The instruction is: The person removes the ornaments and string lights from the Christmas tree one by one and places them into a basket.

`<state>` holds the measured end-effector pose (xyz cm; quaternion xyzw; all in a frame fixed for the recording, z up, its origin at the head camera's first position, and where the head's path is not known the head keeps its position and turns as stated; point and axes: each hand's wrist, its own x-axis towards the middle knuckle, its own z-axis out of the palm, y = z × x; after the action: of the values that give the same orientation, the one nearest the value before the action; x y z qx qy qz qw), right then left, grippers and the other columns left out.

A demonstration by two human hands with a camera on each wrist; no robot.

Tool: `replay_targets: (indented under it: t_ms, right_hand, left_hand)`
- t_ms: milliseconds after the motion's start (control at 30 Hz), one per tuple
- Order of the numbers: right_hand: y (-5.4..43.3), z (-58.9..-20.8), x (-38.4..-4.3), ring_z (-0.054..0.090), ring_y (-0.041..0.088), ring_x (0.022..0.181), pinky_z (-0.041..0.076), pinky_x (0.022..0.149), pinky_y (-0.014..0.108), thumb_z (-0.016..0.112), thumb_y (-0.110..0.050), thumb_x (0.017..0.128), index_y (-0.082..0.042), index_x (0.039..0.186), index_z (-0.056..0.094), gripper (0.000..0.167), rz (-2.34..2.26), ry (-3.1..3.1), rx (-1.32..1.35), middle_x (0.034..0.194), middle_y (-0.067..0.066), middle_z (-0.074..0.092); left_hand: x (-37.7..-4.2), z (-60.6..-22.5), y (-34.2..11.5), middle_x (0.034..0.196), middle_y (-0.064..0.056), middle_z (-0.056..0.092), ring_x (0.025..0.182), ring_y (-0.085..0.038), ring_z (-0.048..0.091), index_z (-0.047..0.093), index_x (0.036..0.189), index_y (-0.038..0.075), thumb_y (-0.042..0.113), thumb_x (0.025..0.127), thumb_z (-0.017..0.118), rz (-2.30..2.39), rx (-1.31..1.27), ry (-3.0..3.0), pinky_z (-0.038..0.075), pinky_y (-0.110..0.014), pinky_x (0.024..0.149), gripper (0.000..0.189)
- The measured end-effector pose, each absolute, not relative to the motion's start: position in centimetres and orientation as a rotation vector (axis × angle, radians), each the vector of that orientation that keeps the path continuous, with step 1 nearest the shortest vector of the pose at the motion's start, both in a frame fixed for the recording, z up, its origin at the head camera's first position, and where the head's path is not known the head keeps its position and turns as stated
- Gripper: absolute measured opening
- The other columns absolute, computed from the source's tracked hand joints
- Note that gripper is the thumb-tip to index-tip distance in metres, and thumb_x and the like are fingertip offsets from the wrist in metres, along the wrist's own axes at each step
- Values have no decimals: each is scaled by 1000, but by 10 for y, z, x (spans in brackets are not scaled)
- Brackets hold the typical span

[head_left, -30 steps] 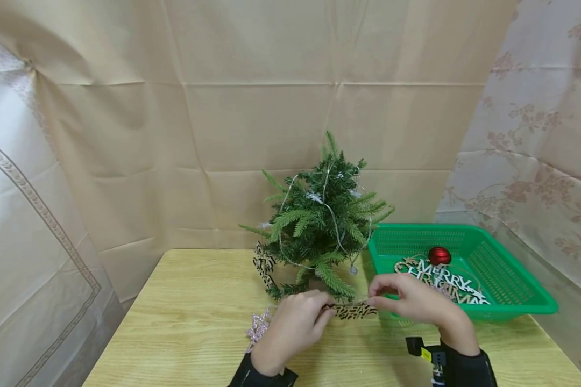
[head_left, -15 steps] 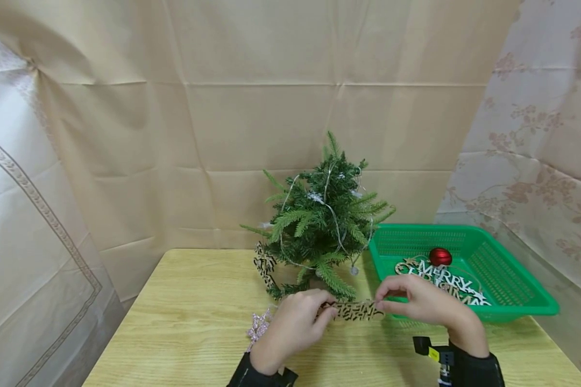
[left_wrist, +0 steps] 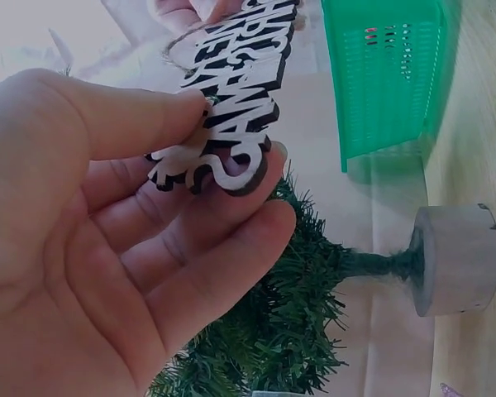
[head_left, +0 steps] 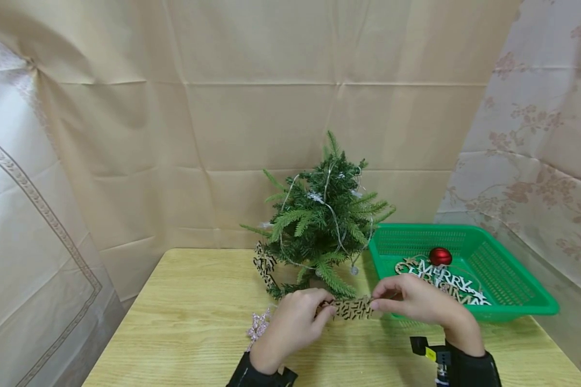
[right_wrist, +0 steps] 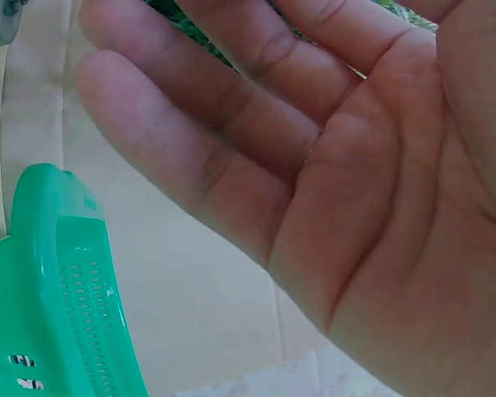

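Observation:
My left hand (head_left: 297,317) pinches one end of a wooden Merry Christmas letter sign (head_left: 353,309) between thumb and fingers, low in front of a small Christmas tree (head_left: 319,226). At the sign's other end, my right hand (head_left: 411,298) pinches with thumb and forefinger. In the left wrist view, white letters with dark edges show on the sign (left_wrist: 252,99), and a thin string loop (left_wrist: 178,54) stands off its side. The right wrist view shows my palm and loosely bent fingers; the pinch itself is out of frame there. String lights (head_left: 330,207) wind round the tree.
At the right stands a green basket (head_left: 518,274) with a red bauble (head_left: 439,256) and Merry Christmas signs (head_left: 447,282). Another letter sign (head_left: 264,263) hangs on the tree's left side. A pink glitter star (head_left: 259,324) lies beside my left wrist. The tree has a round grey base (left_wrist: 459,260).
The sign has tilted and now shows more of its face. My right hand shifted slightly right, then a little back left. The left hand has stayed almost still.

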<state>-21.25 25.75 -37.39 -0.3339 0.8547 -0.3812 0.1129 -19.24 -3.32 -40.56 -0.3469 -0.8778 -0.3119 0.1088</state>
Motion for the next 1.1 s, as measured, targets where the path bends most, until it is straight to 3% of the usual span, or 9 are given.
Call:
replay_targets:
  t_ms: [400, 1033, 1100]
  right_hand:
    - [258, -374, -214, 69, 10, 83, 56, 71, 29, 65, -22, 102, -11, 111, 73, 16, -1123, 2487, -953, 95, -7, 73]
    - [274, -365, -210, 71, 16, 94, 59, 79, 31, 58, -18, 105, -6, 124, 68, 24, -1158, 2495, -936, 106, 1, 73]
    - [282, -362, -208, 71, 16, 95, 59, 79, 31, 57, -17, 106, -7, 124, 67, 23, -1150, 2491, -930, 106, 2, 73]
  left_hand:
    - [-192, -406, -31, 103, 4, 74, 79, 3, 64, 75, 110, 13, 22, 100, 66, -892, -1062, -2551, 53, -16, 73, 16]
    - [-185, -404, -17, 91, 6, 71, 56, 7, 45, 73, 113, 9, 22, 101, 66, -1024, -1122, -2475, 39, -9, 50, 19]
    - [-182, -404, -12, 93, 4, 72, 60, 7, 51, 72, 115, 6, 22, 101, 65, -1013, -1125, -2445, 40, -6, 52, 22]
